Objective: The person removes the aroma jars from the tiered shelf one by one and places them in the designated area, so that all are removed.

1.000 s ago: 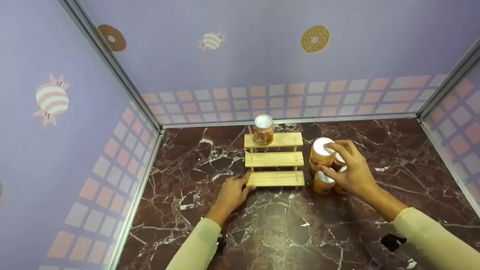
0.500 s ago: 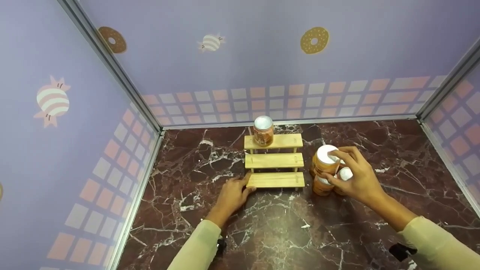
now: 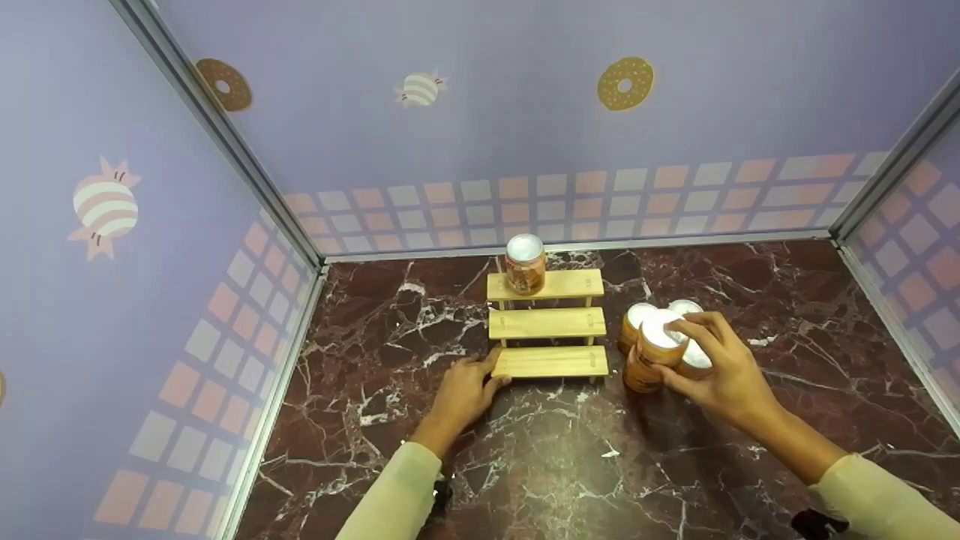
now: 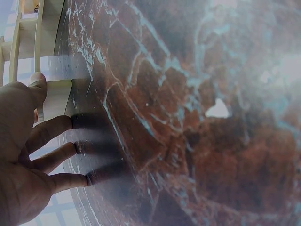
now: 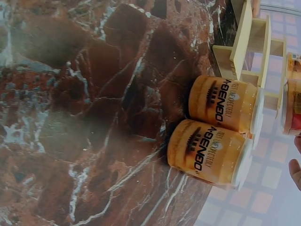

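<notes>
A three-step wooden display stand (image 3: 547,322) stands on the marbled table. My left hand (image 3: 461,386) grips the left end of its lowest step; in the left wrist view the thumb (image 4: 37,87) lies against the board, and the other fingers (image 4: 51,155) reach down to the tabletop. My right hand (image 3: 724,367) holds an orange can (image 3: 658,351) with a white lid by its upper part, thumb on the near side. That can hangs above a group of several similar cans (image 3: 637,379), upright right of the stand and partly hidden. One can (image 3: 525,266) stands on the top step's left.
Lilac walls (image 3: 450,150) with printed sweets and tiles enclose the table on the back, left and right. Metal strips (image 3: 292,330) run along the table's edges. In the right wrist view two labelled cans (image 5: 211,153) stand side by side near the stand.
My right hand has brought the held can toward me and slightly right, over the front of the group, uncovering lids behind it. The left hand and stand have stayed in place.
</notes>
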The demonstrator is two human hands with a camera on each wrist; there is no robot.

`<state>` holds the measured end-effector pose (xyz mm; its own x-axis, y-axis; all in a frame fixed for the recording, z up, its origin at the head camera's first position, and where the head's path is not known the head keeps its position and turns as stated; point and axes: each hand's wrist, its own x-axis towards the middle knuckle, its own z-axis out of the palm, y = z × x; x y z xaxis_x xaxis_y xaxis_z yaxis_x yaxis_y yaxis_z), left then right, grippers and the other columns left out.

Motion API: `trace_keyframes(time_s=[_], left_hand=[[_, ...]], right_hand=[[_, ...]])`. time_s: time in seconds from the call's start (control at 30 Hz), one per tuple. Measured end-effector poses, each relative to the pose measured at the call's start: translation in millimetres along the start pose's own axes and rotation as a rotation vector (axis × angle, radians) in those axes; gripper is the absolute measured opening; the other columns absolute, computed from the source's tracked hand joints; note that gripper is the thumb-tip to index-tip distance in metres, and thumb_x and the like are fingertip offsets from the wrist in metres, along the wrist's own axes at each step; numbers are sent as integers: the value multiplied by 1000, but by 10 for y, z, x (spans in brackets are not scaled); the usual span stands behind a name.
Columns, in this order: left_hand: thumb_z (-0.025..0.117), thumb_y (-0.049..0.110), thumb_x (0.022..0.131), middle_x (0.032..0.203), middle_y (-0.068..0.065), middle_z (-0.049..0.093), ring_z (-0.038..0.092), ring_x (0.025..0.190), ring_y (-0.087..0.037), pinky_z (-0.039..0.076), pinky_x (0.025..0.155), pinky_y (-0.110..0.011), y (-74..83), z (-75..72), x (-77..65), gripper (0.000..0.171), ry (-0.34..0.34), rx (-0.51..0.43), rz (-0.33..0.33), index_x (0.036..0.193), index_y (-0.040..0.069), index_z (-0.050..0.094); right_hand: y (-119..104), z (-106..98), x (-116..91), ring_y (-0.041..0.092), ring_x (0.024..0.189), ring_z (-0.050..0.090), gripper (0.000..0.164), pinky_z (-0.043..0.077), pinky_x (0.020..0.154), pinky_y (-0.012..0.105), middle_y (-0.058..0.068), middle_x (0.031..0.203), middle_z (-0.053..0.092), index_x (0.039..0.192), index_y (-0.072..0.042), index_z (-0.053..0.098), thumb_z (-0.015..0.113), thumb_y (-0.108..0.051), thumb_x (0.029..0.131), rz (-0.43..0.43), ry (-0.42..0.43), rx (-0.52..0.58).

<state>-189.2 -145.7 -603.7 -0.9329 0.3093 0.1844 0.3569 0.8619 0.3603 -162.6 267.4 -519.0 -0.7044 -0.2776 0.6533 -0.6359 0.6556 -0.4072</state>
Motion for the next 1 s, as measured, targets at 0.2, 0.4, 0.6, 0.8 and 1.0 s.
trace_keyframes(time_s=[0.2, 0.4, 0.6, 0.8, 1.0], left_hand=[[75, 41, 105, 124, -24, 81, 73, 127, -50, 61, 103, -69, -17, 14, -11, 56, 12, -10, 7, 153, 13, 66], [67, 49, 108, 120, -24, 82, 75, 121, -51, 61, 97, -73, -131, 143, 0, 59, 84, -5, 69, 155, 14, 64], [69, 45, 108, 125, -29, 79, 71, 125, -57, 55, 106, -77, -30, 19, -7, 61, 55, -56, 51, 157, 9, 62], [69, 42, 108, 129, -26, 79, 72, 127, -54, 57, 107, -72, -28, 24, -6, 61, 40, -25, 31, 158, 10, 61], [69, 45, 107, 127, -24, 80, 72, 126, -52, 57, 103, -75, -16, 2, -16, 61, 32, -15, 29, 157, 10, 62]], right_hand=[[-5, -17, -84, 26, 108, 69, 74, 51, 87, 5, 19, 125, 66, 133, -8, 72, 104, -1, 67, -8, -18, -20], [3, -32, -153, 28, 106, 71, 75, 50, 87, 7, 20, 124, 66, 132, -8, 72, 105, -3, 65, -2, -22, -40], [4, -36, -221, 33, 111, 71, 77, 39, 106, 2, 22, 126, 67, 133, -6, 72, 105, -4, 63, 6, -20, -30], [-17, -27, -304, 35, 108, 73, 78, 35, 109, 0, 24, 125, 66, 132, -6, 72, 105, -3, 61, 6, -18, -35], [-46, -6, -373, 25, 107, 71, 80, 42, 106, 0, 21, 126, 66, 132, -6, 72, 105, 1, 59, 1, -8, -12]])
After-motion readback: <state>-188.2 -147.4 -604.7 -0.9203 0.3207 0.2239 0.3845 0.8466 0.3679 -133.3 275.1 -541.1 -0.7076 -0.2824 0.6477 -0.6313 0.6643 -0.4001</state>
